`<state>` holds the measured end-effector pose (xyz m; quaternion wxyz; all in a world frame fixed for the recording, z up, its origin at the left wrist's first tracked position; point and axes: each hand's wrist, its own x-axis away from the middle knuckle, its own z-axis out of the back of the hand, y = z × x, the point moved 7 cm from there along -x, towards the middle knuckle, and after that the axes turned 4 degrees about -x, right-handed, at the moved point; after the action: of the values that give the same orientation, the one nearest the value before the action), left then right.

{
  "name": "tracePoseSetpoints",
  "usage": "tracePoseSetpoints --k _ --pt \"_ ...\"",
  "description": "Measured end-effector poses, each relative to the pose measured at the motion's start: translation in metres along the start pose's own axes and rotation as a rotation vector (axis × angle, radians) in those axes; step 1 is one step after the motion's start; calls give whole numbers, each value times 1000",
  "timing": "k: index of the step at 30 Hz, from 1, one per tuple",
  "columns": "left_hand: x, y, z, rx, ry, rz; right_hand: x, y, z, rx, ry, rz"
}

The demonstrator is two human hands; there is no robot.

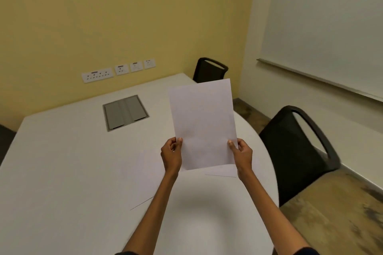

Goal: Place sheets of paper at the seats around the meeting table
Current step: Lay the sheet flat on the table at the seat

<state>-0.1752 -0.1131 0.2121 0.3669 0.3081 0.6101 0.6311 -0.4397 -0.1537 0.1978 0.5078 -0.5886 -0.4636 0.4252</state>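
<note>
A blank white sheet of paper (203,124) is held up above the white meeting table (62,161), tilted slightly to the left. My left hand (171,154) pinches its lower left edge and my right hand (241,154) pinches its lower right edge. Faint edges of another sheet of paper (222,172) lying flat on the table show just below my hands. A black chair (294,151) stands at the table's right side and a second black chair (209,70) at the far corner.
A grey cable hatch (125,112) is set into the table top. Wall sockets (97,75) line the yellow wall behind. A whiteboard (323,27) hangs on the right wall. Wooden floor (335,213) shows to the right of the table.
</note>
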Motion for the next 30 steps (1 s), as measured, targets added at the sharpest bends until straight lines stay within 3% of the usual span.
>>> tracePoseSetpoints --k 16,23,30 --pt "116 87 -350 37 -212 -183 -101 -86 350 -10 195 82" --pt "116 94 -472 14 -268 -170 -175 -80 440 -2 261 46" --pt "62 77 -599 31 -247 -170 -303 -67 498 1 259 36"
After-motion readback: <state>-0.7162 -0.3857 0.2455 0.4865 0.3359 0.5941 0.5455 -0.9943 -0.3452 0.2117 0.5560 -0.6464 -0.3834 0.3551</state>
